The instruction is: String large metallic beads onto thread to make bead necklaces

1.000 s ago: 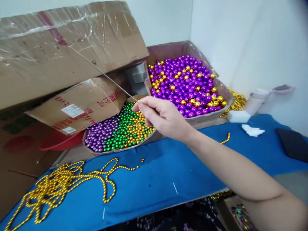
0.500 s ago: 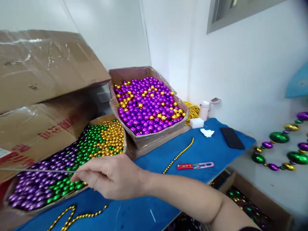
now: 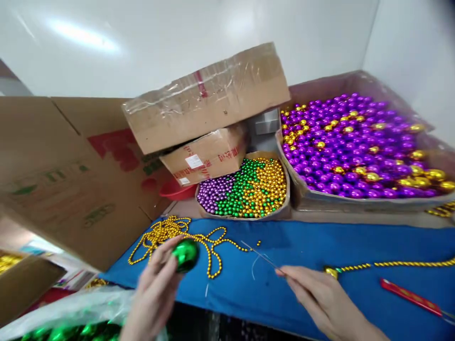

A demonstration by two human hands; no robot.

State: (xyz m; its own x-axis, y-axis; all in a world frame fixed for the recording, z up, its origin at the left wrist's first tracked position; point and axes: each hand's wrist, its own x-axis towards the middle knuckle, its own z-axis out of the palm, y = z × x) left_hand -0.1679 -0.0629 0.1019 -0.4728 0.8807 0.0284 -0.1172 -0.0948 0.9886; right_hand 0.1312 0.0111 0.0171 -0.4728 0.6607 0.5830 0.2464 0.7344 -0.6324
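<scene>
My left hand point(image 3: 156, 284) is closed around a large shiny green bead point(image 3: 185, 255), held above the front of the blue cloth. My right hand point(image 3: 316, 291) pinches a long thin needle point(image 3: 261, 255) that points up and to the left. A pale thread point(image 3: 253, 270) curls beside the needle. Just behind my right hand, a larger gold bead point(image 3: 331, 272) ends a strand of small gold beads point(image 3: 408, 263). A tangle of gold bead strands point(image 3: 170, 229) lies on the cloth beyond my left hand.
A box of small purple, green and gold beads point(image 3: 245, 189) stands at the back, beside a bigger box of purple and gold beads point(image 3: 351, 156). Cardboard boxes point(image 3: 213, 104) are stacked behind. Red-handled snips point(image 3: 410, 297) lie at right. A bag of green beads point(image 3: 81, 327) sits front left.
The view has swung left. My left hand has come into sight with the green bead. My right hand, earlier stretched left with a taut line, now holds the needle lower right.
</scene>
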